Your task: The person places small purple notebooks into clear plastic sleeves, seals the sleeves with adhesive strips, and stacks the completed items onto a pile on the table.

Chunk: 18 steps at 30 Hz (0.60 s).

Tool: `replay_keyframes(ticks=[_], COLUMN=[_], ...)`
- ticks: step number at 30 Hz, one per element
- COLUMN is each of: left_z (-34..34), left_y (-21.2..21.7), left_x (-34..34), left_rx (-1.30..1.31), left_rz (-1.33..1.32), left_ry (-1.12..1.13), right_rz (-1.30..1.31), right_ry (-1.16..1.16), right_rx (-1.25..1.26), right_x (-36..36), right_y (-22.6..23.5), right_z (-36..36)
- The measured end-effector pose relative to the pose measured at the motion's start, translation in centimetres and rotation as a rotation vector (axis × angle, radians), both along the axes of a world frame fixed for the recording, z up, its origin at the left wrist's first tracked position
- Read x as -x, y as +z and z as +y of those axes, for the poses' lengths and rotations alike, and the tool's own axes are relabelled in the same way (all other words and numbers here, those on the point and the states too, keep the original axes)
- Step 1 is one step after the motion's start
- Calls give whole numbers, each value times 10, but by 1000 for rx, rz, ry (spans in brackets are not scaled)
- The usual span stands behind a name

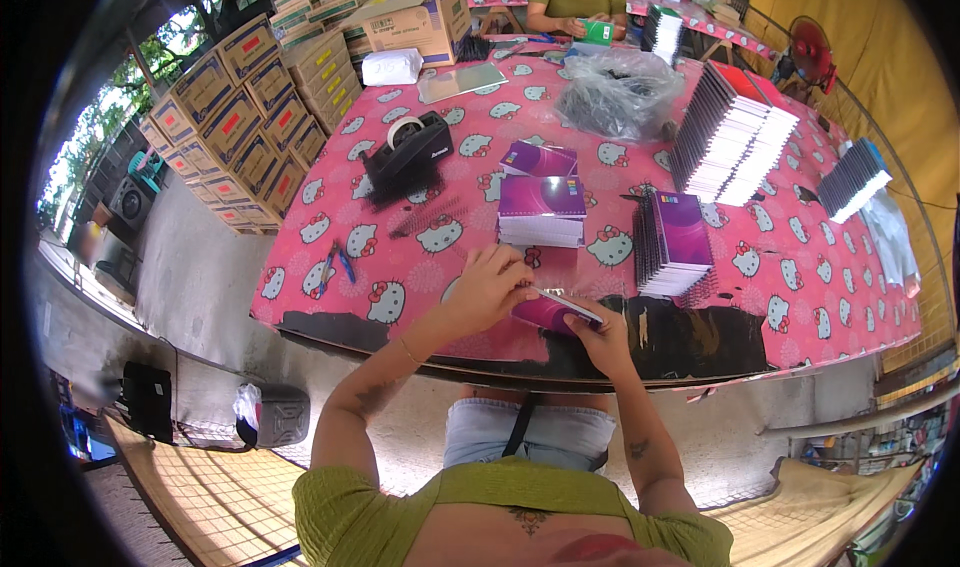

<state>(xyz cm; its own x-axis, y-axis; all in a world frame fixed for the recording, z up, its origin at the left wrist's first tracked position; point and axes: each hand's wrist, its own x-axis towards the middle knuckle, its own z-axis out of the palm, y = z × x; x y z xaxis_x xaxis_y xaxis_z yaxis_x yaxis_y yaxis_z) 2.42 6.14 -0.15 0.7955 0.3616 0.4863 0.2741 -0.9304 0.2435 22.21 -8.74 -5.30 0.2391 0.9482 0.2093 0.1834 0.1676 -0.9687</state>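
Observation:
A small purple notebook (545,313) is held tilted just above the near edge of the table. My right hand (600,339) grips its right end, the thumb lying on top. At its left end are the bent, closed fingers of my left hand (493,285); whether they also pinch a binding wire is too small to tell. Just beyond my hands sits a stack of purple notebooks (542,197), with another purple pile (538,157) behind it. To the right, more purple notebooks (682,232) with black spiral bindings stand stacked.
A black tape dispenser (410,149), loose black binding coils (405,185) and pliers (346,263) lie left on the pink table (450,317). A plastic bag of coils (620,92) and a tall notebook stack (730,142) stand farther back. Opposite, a person holds a green notebook (597,33).

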Motion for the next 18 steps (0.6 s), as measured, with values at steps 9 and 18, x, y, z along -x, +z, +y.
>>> replay_keyframes(ticks=[9,18], left_z=[-54,-46], left_y=[-9,12], left_x=[-7,-13], left_rx=[-247,-310], left_rz=[11,22], left_ry=[349,344], right_rz=[198,258], right_ry=[-64,38], right_rx=[56,54], right_x=[19,19], right_y=[22,35], right_z=[-10,-19])
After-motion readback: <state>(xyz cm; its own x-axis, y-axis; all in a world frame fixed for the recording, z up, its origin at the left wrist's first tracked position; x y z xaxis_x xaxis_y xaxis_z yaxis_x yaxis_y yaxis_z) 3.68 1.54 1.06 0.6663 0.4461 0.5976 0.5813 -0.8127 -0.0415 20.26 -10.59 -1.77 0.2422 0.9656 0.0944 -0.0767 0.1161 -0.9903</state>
